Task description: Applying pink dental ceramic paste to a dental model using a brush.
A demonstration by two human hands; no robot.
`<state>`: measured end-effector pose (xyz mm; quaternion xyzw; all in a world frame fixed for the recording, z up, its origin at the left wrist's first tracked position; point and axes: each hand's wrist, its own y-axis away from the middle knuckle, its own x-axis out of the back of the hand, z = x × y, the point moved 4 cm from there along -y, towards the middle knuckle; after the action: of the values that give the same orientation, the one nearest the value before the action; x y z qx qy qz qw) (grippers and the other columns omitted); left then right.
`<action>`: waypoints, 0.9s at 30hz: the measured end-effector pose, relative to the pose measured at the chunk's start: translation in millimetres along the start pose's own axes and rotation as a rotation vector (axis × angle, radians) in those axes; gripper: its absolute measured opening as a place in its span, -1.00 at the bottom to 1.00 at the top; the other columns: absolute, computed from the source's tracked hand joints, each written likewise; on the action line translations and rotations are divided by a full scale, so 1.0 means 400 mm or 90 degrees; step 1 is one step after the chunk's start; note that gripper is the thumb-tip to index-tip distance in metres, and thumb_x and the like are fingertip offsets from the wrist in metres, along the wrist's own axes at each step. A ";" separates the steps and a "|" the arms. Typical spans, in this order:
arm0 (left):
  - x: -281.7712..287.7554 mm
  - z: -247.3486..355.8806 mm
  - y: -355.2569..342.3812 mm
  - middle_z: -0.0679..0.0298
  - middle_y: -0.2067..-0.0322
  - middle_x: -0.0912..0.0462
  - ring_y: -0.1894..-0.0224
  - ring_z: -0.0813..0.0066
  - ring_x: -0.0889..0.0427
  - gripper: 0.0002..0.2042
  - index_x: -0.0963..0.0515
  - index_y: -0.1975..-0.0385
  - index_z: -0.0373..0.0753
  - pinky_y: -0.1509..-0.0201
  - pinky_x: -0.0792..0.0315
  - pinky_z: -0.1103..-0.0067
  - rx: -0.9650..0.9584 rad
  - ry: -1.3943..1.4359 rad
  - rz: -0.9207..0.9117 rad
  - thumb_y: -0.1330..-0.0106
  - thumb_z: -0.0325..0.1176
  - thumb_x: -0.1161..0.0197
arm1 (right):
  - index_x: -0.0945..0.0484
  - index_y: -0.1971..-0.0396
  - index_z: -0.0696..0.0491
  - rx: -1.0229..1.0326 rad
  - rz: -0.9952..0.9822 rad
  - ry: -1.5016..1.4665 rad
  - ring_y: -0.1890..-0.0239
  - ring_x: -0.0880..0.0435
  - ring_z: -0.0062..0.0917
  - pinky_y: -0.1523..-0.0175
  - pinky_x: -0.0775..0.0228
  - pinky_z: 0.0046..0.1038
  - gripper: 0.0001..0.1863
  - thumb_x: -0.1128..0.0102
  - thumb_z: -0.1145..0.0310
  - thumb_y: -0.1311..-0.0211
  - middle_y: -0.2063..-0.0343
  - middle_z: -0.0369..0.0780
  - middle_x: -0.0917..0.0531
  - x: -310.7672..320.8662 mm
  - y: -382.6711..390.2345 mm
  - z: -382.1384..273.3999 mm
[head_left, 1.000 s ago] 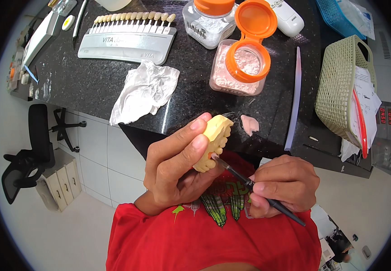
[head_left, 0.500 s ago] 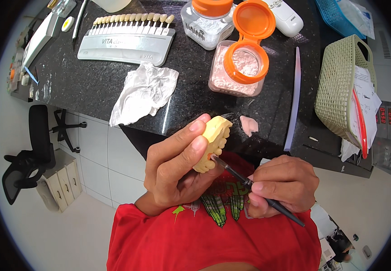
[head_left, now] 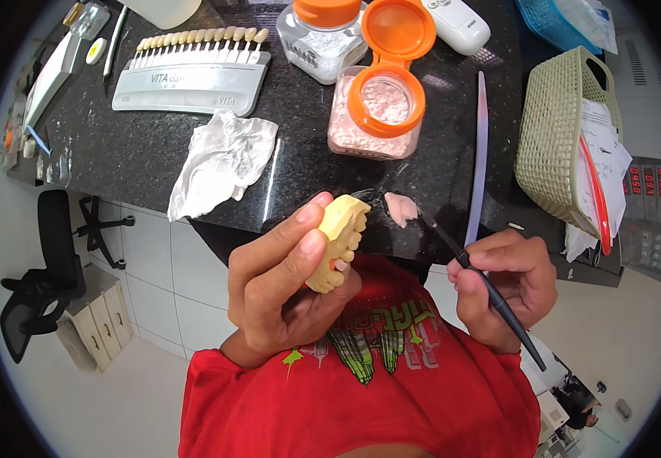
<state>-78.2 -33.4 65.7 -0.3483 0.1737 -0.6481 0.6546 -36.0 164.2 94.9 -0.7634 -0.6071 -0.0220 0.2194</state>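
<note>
My left hand (head_left: 281, 278) grips a yellow plaster dental model (head_left: 339, 237) with a row of teeth facing right. A whitish tooth and a small orange patch show near the model's lower end. In my right hand (head_left: 510, 286) is a slim black brush (head_left: 502, 305), held like a pen. Its tip points up and left, close to a pink lump of material (head_left: 401, 209) on the dark countertop (head_left: 300, 172); whether they touch I cannot tell. Beyond the lump stands a jar of pink powder (head_left: 372, 114) with its orange lid flipped up.
A crumpled white tissue (head_left: 223, 164) lies left of the model, below a tooth shade guide (head_left: 189, 80). Behind are a jar of white powder (head_left: 319, 42) and a white handheld device (head_left: 458, 23). Rightward lie a long translucent strip (head_left: 479, 156) and a woven basket (head_left: 563, 137) with papers.
My right hand has drawn the brush away from the model, rightward and up to the pink lump. My left hand keeps its grip on the model. The whole view has shifted slightly.
</note>
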 end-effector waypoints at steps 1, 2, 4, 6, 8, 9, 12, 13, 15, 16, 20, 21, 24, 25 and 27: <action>0.000 -0.002 0.000 -0.09 0.11 -0.50 0.11 0.10 -0.66 -0.54 -0.44 0.07 -0.41 0.07 -0.65 0.52 -0.002 -0.006 0.000 0.06 -0.75 -0.32 | -0.48 0.47 0.21 -0.001 0.002 0.005 0.60 -0.63 -0.58 0.53 -0.44 -0.65 -0.78 -0.34 0.65 0.16 0.61 -0.12 -0.62 0.003 0.001 0.003; 0.005 0.001 0.000 -0.12 0.09 -0.42 0.08 -0.02 -0.62 -0.58 -0.35 0.04 -0.46 -0.03 -0.61 0.36 -0.011 -0.025 -0.063 -0.03 -0.73 -0.17 | -0.48 0.46 0.21 0.024 -0.016 0.019 0.61 -0.64 -0.58 0.53 -0.44 -0.65 -0.77 -0.34 0.65 0.16 0.62 -0.13 -0.62 0.003 -0.002 0.000; 0.007 0.004 -0.003 -0.12 0.08 -0.42 0.08 -0.03 -0.62 -0.58 -0.35 0.04 -0.46 -0.04 -0.61 0.36 -0.010 -0.023 -0.064 -0.02 -0.73 -0.16 | -0.49 0.45 0.21 0.048 -0.035 0.034 0.61 -0.64 -0.57 0.53 -0.44 -0.64 -0.77 -0.34 0.65 0.16 0.63 -0.14 -0.62 0.002 -0.009 -0.004; 0.003 0.002 -0.004 -0.12 0.08 -0.42 0.08 -0.03 -0.63 -0.57 -0.35 0.04 -0.46 -0.04 -0.60 0.36 -0.011 -0.023 -0.066 -0.02 -0.74 -0.16 | -0.49 0.47 0.20 0.057 -0.048 0.038 0.62 -0.64 -0.57 0.54 -0.44 -0.64 -0.77 -0.34 0.65 0.17 0.63 -0.15 -0.62 -0.004 -0.017 -0.005; 0.002 -0.001 -0.004 -0.08 0.11 -0.50 0.11 0.12 -0.66 -0.53 -0.44 0.07 -0.40 0.07 -0.65 0.53 -0.004 0.000 -0.005 0.07 -0.75 -0.32 | -0.48 0.48 0.20 0.060 -0.066 0.055 0.62 -0.64 -0.56 0.55 -0.44 -0.63 -0.77 -0.34 0.65 0.18 0.64 -0.15 -0.62 -0.005 -0.026 -0.013; 0.003 -0.001 -0.004 -0.08 0.11 -0.50 0.11 0.12 -0.66 -0.53 -0.44 0.07 -0.40 0.07 -0.65 0.53 -0.004 0.000 -0.005 0.07 -0.75 -0.32 | -0.48 0.48 0.19 0.064 -0.083 0.071 0.62 -0.64 -0.56 0.56 -0.44 -0.63 -0.78 -0.34 0.66 0.18 0.64 -0.15 -0.62 -0.007 -0.028 -0.016; 0.003 -0.002 -0.002 -0.08 0.11 -0.50 0.11 0.11 -0.66 -0.54 -0.44 0.08 -0.40 0.07 -0.65 0.53 -0.006 -0.006 0.000 0.06 -0.74 -0.32 | -0.48 0.50 0.20 0.064 -0.056 0.065 0.65 -0.63 -0.56 0.58 -0.43 -0.63 -0.80 -0.31 0.65 0.18 0.65 -0.16 -0.61 -0.004 -0.023 -0.014; 0.003 -0.002 0.000 -0.08 0.11 -0.50 0.11 0.11 -0.66 -0.54 -0.44 0.08 -0.41 0.07 -0.65 0.52 -0.003 -0.006 0.002 0.06 -0.74 -0.32 | -0.48 0.50 0.20 0.065 -0.056 0.066 0.65 -0.63 -0.56 0.58 -0.43 -0.63 -0.80 -0.31 0.65 0.18 0.65 -0.16 -0.61 -0.004 -0.017 -0.011; 0.002 -0.001 -0.001 -0.08 0.11 -0.50 0.11 0.11 -0.66 -0.54 -0.44 0.08 -0.41 0.07 -0.65 0.52 -0.001 -0.004 0.003 0.06 -0.74 -0.32 | -0.47 0.51 0.20 0.032 -0.018 0.035 0.67 -0.61 -0.57 0.59 -0.41 -0.64 -0.81 -0.29 0.63 0.18 0.67 -0.17 -0.60 0.007 -0.005 -0.003; 0.001 -0.001 -0.002 -0.09 0.11 -0.50 0.11 0.11 -0.66 -0.55 -0.44 0.08 -0.41 0.06 -0.65 0.52 -0.001 -0.001 0.004 0.06 -0.74 -0.32 | -0.47 0.51 0.20 0.032 -0.017 0.036 0.67 -0.61 -0.57 0.59 -0.41 -0.64 -0.81 -0.29 0.63 0.18 0.67 -0.17 -0.60 0.007 -0.005 -0.004; 0.003 -0.001 -0.001 -0.09 0.11 -0.50 0.11 0.11 -0.66 -0.56 -0.44 0.09 -0.41 0.06 -0.65 0.53 -0.003 -0.003 0.004 0.05 -0.74 -0.31 | -0.45 0.53 0.20 0.020 -0.040 0.049 0.69 -0.60 -0.58 0.60 -0.40 -0.65 -0.83 -0.27 0.62 0.18 0.69 -0.18 -0.58 0.005 -0.012 -0.009; 0.003 -0.002 -0.001 -0.09 0.11 -0.50 0.11 0.11 -0.66 -0.56 -0.44 0.09 -0.41 0.06 -0.65 0.53 -0.003 -0.003 0.004 0.05 -0.74 -0.31 | -0.45 0.54 0.20 0.016 -0.054 0.056 0.68 -0.60 -0.59 0.60 -0.40 -0.64 -0.83 -0.27 0.62 0.18 0.69 -0.18 -0.58 0.001 -0.015 -0.009; 0.001 -0.002 -0.001 -0.09 0.12 -0.50 0.12 0.12 -0.66 -0.56 -0.44 0.09 -0.42 0.06 -0.65 0.53 -0.004 -0.001 0.003 0.05 -0.74 -0.31 | -0.45 0.54 0.20 0.036 -0.051 0.063 0.68 -0.60 -0.59 0.61 -0.40 -0.64 -0.83 -0.28 0.62 0.17 0.70 -0.19 -0.57 -0.007 -0.020 -0.011; 0.001 -0.001 -0.001 -0.08 0.12 -0.50 0.12 0.12 -0.66 -0.56 -0.44 0.09 -0.41 0.06 -0.65 0.53 -0.003 -0.002 0.003 0.05 -0.74 -0.31 | -0.45 0.54 0.20 0.036 -0.051 0.064 0.68 -0.60 -0.59 0.61 -0.40 -0.64 -0.83 -0.28 0.62 0.17 0.70 -0.19 -0.57 -0.005 -0.018 -0.010; 0.002 0.001 -0.002 -0.08 0.12 -0.50 0.12 0.12 -0.66 -0.56 -0.44 0.09 -0.41 0.06 -0.65 0.53 -0.002 -0.008 0.003 0.04 -0.74 -0.31 | -0.45 0.53 0.20 0.036 -0.036 0.040 0.68 -0.60 -0.59 0.60 -0.40 -0.64 -0.82 -0.29 0.63 0.16 0.70 -0.19 -0.57 -0.001 -0.012 -0.006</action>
<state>-78.6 -33.9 66.8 -0.3525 0.1716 -0.6440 0.6569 -40.0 163.8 98.4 -0.7385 -0.6216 -0.0352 0.2589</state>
